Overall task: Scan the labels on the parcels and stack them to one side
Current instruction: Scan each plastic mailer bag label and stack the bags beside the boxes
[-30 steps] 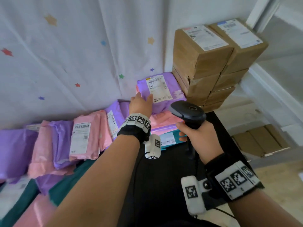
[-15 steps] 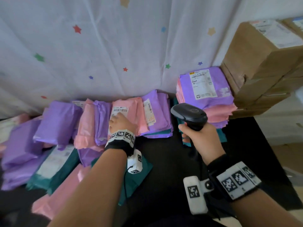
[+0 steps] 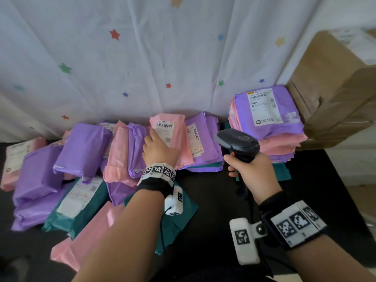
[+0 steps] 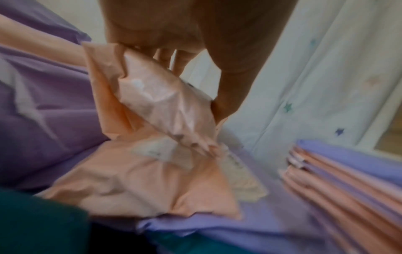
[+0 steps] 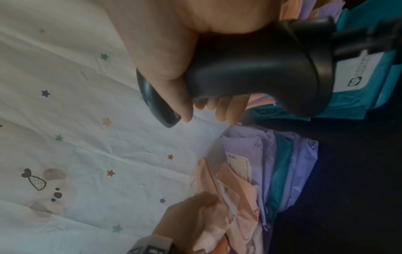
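Observation:
My left hand grips a pink parcel with a white barcode label, tilted up out of the loose pile by the curtain. In the left wrist view the hand pinches this pink parcel between thumb and fingers, clear of the parcels below. My right hand grips the handle of a black barcode scanner, its head level and just right of the parcel. The right wrist view shows the scanner wrapped by my fingers. A neat stack of parcels, purple on top, stands at the right.
Loose purple, pink and teal parcels cover the left and middle of the black table. Cardboard boxes are stacked at the far right beside the neat stack. A white star-print curtain hangs right behind everything.
My left hand left the purple parcel on the right-hand stack, moved left to the loose pile and took hold of the pink parcel, tilting it up. The scanner hand stayed about where it was.

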The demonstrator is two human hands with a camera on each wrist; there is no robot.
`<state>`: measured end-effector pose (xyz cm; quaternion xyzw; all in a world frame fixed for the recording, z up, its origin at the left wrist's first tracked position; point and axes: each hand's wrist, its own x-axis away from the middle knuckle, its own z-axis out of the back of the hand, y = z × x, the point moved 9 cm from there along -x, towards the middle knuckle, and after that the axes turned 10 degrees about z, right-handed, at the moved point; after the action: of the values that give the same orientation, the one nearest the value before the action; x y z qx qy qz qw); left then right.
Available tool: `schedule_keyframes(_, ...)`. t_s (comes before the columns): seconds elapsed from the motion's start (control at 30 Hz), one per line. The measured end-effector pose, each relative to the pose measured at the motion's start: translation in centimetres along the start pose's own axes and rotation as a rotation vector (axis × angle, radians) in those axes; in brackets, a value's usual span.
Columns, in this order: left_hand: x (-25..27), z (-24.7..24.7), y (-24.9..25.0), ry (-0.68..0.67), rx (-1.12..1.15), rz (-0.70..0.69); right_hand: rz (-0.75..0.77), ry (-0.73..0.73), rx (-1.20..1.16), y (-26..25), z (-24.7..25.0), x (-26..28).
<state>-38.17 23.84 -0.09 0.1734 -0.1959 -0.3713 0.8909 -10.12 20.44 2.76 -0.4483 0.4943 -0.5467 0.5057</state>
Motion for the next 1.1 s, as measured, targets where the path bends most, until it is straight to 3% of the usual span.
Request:
schedule_keyframes(0.1, 1.5, 0.9, 2.0, -0.072, 0.264, -0.053, 0.022, 0.019, -0.027, -1.0, 0.2, 0.1)
schedule_keyframes(0.23, 5.0, 1.0, 5.0, -0.29, 0.566, -0.175, 0.049, 0.043, -0.089, -2.6, 0.4, 0.3)
schedule_keyframes(0.37, 8.6, 0.6, 7.3, -0.458, 0.464, -0.373, 0.067, 0.107, -0.112, -3.3, 1.4, 0.6)
schedule_keyframes(0.43, 10.1, 0.3, 7.9, -0.563, 0.518, -0.42, 0.092, 0.153, -0.026, -3.7, 2.5, 0.7)
schedule_keyframes(0.6, 10.9, 0.1, 7.8, -0.737, 0.86, -0.237, 0.139, 0.22, 0.0, -4.3, 4.2, 1.0)
schedule_keyframes(0.7, 11.1, -0.5, 7.7, -0.749, 0.807, -0.211, 0.163, 0.234, -0.024, -4.7, 4.7, 1.3)
schedule_keyframes(0.87, 12.5, -3.1, 6.6, -0.998, 0.839, 0.004, 0.163, 0.223, -0.033, -5.1, 5.1, 1.7)
schedule_keyframes(1.0, 12.8, -2.7, 6.6, -1.081, 0.912, 0.003, 0.14, 0.22, 0.03, -5.0, 5.5, 1.9)
schedule_keyframes(1.1, 12.6, -2.4, 6.8, -1.059, 0.928, -0.029, 0.115, 0.237, 0.056, -4.9, 5.8, 2.3)
